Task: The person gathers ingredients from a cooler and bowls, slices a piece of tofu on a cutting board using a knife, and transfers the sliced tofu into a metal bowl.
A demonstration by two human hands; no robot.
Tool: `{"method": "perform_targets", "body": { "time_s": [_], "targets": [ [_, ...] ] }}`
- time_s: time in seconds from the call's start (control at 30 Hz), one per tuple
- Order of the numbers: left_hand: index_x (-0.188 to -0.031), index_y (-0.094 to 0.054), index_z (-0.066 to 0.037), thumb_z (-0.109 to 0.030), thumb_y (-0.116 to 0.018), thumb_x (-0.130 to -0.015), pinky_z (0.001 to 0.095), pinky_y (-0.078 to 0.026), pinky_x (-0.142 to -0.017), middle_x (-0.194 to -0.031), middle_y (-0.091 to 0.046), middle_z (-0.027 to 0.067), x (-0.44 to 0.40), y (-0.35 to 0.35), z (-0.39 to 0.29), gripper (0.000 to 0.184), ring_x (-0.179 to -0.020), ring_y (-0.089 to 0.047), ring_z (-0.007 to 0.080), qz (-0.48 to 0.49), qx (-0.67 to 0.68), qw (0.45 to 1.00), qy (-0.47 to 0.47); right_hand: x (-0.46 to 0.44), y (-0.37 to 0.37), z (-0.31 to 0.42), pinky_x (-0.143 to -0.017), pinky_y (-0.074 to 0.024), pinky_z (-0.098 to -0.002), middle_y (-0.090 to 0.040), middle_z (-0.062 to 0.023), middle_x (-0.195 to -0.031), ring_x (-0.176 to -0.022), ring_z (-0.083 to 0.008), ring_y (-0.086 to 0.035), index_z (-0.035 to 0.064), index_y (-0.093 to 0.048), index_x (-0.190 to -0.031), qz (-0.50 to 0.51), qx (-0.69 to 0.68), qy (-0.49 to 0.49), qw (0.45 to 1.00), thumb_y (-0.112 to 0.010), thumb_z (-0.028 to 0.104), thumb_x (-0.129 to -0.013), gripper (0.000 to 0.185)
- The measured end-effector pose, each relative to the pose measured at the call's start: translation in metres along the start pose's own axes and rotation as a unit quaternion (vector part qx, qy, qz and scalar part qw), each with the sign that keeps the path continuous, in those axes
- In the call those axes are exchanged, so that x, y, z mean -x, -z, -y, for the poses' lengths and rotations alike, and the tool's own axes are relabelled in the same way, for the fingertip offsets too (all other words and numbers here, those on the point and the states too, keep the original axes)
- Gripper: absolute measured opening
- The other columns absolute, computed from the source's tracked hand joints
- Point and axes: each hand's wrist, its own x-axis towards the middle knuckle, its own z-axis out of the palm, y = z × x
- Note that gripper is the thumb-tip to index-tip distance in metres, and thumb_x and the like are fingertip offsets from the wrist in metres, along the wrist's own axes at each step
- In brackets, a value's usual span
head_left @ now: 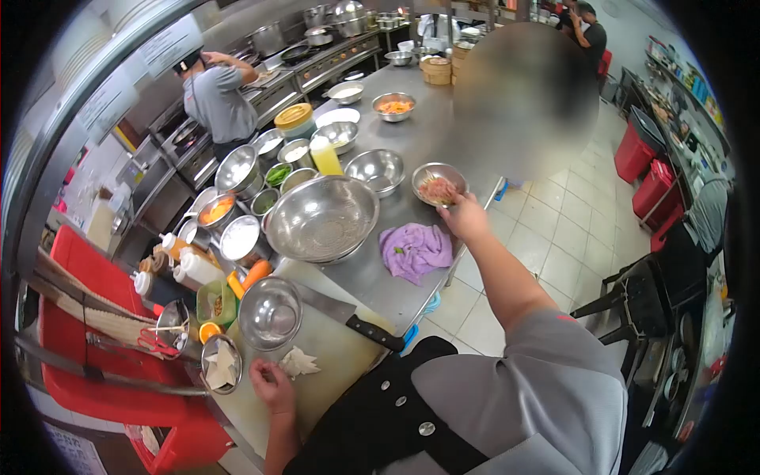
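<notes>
My right hand [465,218] reaches out and grips the near rim of a small metal bowl [422,169] with pinkish, raw-looking minced meat [438,189] inside. My left hand [272,385] is low over the cutting board [332,368], its fingers curled; whether they hold anything is hidden. Beside it lie crumpled whitish pieces [299,362], perhaps wrappers. An upturned-looking metal bowl [270,314] sits just beyond that hand. To its left, a small metal dish [221,363] holds flat whitish pieces. A large knife [348,318] with a black handle lies across the board.
A purple cloth [416,251] and a big colander [323,219] occupy the counter ahead. Several ingredient bowls, squeeze bottles [198,269] and a yellow bottle [325,156] stand on the left. One person [218,99] stands near the stoves; another area is blurred. Red bins [638,150] stand right.
</notes>
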Motion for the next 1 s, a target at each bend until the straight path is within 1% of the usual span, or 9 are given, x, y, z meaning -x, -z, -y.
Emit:
{"method": "perform_targets", "body": {
  "time_s": [0.17,0.27,0.37,0.43,0.53,0.67,0.73,0.8,1.0],
  "targets": [
    [-0.113,-0.053,0.0,-0.012,-0.059,-0.097,0.0268,-0.046,-0.072,-0.096,-0.054,0.0045,-0.003,0.004,0.012,0.021,-0.083,-0.052,0.0124,0.046,-0.009,0.999,-0.017,-0.019,0.017,0.034,-0.088,-0.0548,-0.0446,-0.07,-0.0168,-0.112,-0.101,-0.0356,-0.068,0.0128,-0.066,-0.125,0.022,-0.102,0.053,0.993,-0.07,0.034,-0.086,0.045],
    [-0.115,-0.054,0.0,-0.014,-0.059,-0.098,0.0289,-0.046,-0.075,-0.098,-0.054,0.0059,-0.004,-0.001,0.026,0.023,-0.088,-0.052,0.0143,0.057,-0.03,0.991,-0.116,0.035,0.036,0.085,-0.08,-0.0563,-0.044,-0.074,-0.0147,-0.095,-0.089,-0.0346,-0.071,0.0119,-0.074,-0.102,0.189,-0.198,0.194,0.942,-0.066,0.027,-0.086,0.023],
    [-0.112,-0.055,0.004,-0.011,-0.064,-0.091,0.0419,-0.045,-0.086,-0.099,-0.057,0.0175,-0.001,0.002,-0.011,0.027,-0.093,-0.054,0.031,0.052,-0.066,0.991,-0.1,0.125,0.064,0.152,-0.086,-0.0544,-0.044,-0.072,-0.0139,-0.106,-0.099,-0.0323,-0.069,0.01,-0.071,-0.111,0.414,-0.127,0.314,0.845,-0.07,0.037,-0.086,0.037],
    [-0.115,-0.056,0.005,-0.012,-0.062,-0.094,0.0415,-0.046,-0.089,-0.101,-0.058,0.0165,-0.002,0.004,-0.008,0.028,-0.096,-0.056,0.0291,0.058,-0.038,0.996,-0.061,0.172,0.036,0.172,-0.086,-0.0545,-0.0469,-0.07,-0.0168,-0.102,-0.099,-0.0362,-0.069,0.0097,-0.067,-0.119,0.361,-0.075,0.455,0.811,-0.073,0.041,-0.084,0.047],
    [-0.121,-0.055,0.006,-0.015,-0.06,-0.098,0.0415,-0.047,-0.095,-0.106,-0.059,0.0165,-0.002,-0.005,0.005,0.031,-0.103,-0.058,0.0269,0.047,0.092,0.994,-0.021,0.205,0.023,0.198,-0.082,-0.0554,-0.0501,-0.068,-0.0196,-0.101,-0.096,-0.0391,-0.069,0.01,-0.066,-0.117,0.328,-0.005,0.509,0.795,-0.068,0.033,-0.087,0.038],
    [-0.13,-0.053,0.007,-0.013,-0.061,-0.099,0.0411,-0.049,-0.101,-0.13,-0.059,0.0224,-0.002,-0.007,0.026,0.038,-0.118,-0.06,0.0303,0.079,0.067,0.995,-0.002,0.217,-0.035,0.203,-0.071,-0.0567,-0.0478,-0.063,-0.0164,-0.098,-0.09,-0.0331,-0.067,0.0087,-0.063,-0.106,0.211,0.127,0.522,0.817,-0.054,0.011,-0.083,0.024],
    [-0.125,-0.058,0.003,-0.012,-0.065,-0.096,0.0413,-0.051,-0.097,-0.124,-0.061,0.0211,-0.003,-0.007,0.028,0.034,-0.113,-0.063,0.0318,0.057,0.046,0.997,-0.026,0.206,-0.028,0.201,-0.08,-0.0548,-0.0494,-0.063,-0.0177,-0.101,-0.092,-0.0351,-0.065,0.0068,-0.062,-0.107,0.213,0.075,0.472,0.852,-0.063,0.012,-0.079,0.028],
    [-0.121,-0.061,0.0,-0.014,-0.069,-0.092,0.0425,-0.052,-0.091,-0.109,-0.066,0.0206,0.001,-0.006,0.011,0.033,-0.104,-0.065,0.035,0.017,0.029,0.999,-0.027,0.203,-0.002,0.208,-0.089,-0.0531,-0.0478,-0.06,-0.02,-0.113,-0.104,-0.0382,-0.063,0.012,-0.06,-0.126,0.285,0.056,0.373,0.881,-0.064,0.014,-0.082,0.044],
    [-0.116,-0.065,-0.004,-0.024,-0.063,-0.093,0.0466,-0.048,-0.092,-0.109,-0.067,0.0188,-0.008,0.003,-0.034,0.031,-0.103,-0.062,0.0375,0.105,-0.108,0.986,-0.074,0.194,-0.001,0.21,-0.094,-0.0514,-0.0482,-0.057,-0.0234,-0.122,-0.11,-0.0423,-0.061,0.0165,-0.054,-0.135,0.305,0.09,0.35,0.881,-0.06,0.014,-0.086,0.05]
  ]
}}
